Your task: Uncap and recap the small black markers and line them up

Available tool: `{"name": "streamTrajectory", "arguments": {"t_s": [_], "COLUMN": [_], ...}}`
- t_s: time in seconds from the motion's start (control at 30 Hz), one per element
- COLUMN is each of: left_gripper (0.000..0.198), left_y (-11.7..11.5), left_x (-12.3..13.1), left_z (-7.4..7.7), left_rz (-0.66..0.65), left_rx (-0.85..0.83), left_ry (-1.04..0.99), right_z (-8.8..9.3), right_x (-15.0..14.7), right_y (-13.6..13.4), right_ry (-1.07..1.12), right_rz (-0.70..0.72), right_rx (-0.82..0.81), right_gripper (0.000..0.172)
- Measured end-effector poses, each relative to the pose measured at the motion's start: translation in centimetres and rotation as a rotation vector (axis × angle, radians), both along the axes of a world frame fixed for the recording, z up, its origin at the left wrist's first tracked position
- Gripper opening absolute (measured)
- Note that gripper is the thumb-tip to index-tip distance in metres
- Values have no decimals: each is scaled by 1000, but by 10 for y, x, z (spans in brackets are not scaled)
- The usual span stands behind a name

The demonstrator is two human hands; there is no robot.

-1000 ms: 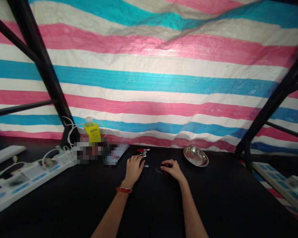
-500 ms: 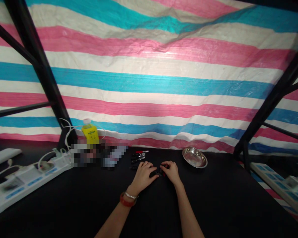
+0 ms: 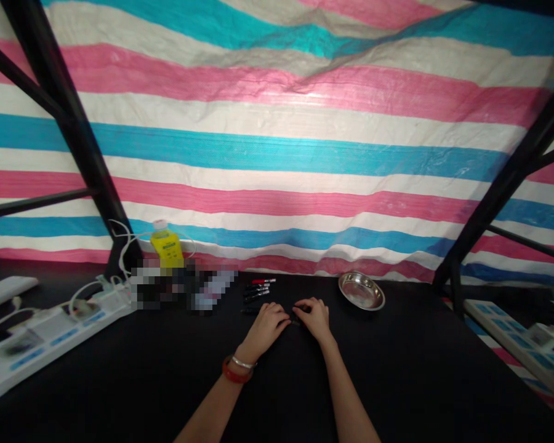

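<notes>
In the head view my left hand [image 3: 268,326], with a silver and a reddish bangle at its wrist, is closed with thumb and fingertips together. My right hand [image 3: 316,317] is also closed, thumb against fingers, just to its right. Between the two sets of fingertips shows a small dark slim piece [image 3: 296,322], mostly hidden and too dark to name. Beyond my left hand lie a red pen-like stick [image 3: 262,281] and several black pen-like sticks [image 3: 257,294] with shiny ends, side by side on the black table [image 3: 286,387].
A round shiny metal dish [image 3: 361,291] stands at the back right. To the left are a yellow bottle [image 3: 167,246], a blurred-out patch and a white power strip [image 3: 50,344] with plugs and cables. Another power strip [image 3: 512,344] lies far right. A striped sheet [image 3: 286,160] hangs behind.
My hands have come slightly closer together at the fingertips, and my left thumb has drawn in against its fingers. The sticks and the dish stay put.
</notes>
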State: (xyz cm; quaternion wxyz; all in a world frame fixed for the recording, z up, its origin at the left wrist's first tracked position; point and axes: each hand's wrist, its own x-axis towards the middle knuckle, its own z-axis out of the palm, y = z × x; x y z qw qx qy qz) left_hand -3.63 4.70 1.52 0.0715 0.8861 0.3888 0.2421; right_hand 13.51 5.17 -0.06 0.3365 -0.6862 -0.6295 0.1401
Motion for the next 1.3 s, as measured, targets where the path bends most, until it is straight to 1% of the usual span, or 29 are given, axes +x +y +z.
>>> {"name": "streamTrajectory", "arguments": {"t_s": [0.17, 0.27, 0.43, 0.57, 0.8, 1.03, 1.13, 1.23, 1.3], "left_gripper": [13, 13, 13, 15, 28, 18, 15, 14, 15], "left_y": [-1, -2, -2, -1, 2, 4, 5, 6, 7], "left_x": [2, 3, 2, 3, 3, 0, 0, 0, 0], "left_z": [1, 2, 3, 1, -2, -2, -5, -9, -10], "left_rz": [-10, -9, 21, 41, 120, 135, 142, 137, 118], "left_rx": [6, 19, 34, 43, 141, 248, 239, 192, 148], "left_ry": [-11, -1, -47, -108, -309, -428, -483, -528, -551], "right_z": [-3, -4, -4, -2, -1, -2, 0, -1, -2], "right_x": [-5, -8, -11, -15, -16, -16, -16, -15, -15], "right_y": [0, 0, -1, -3, -2, -2, -3, -3, -2], "right_ry": [70, 72, -20, -99, -59, 16, 33, 56, 113], "right_rz": [42, 67, 46, 44, 45, 37, 29, 32, 33], "right_rx": [90, 115, 113, 106, 86, 91, 97, 99, 123], "right_gripper": [12, 15, 23, 26, 21, 12, 10, 10, 11]}}
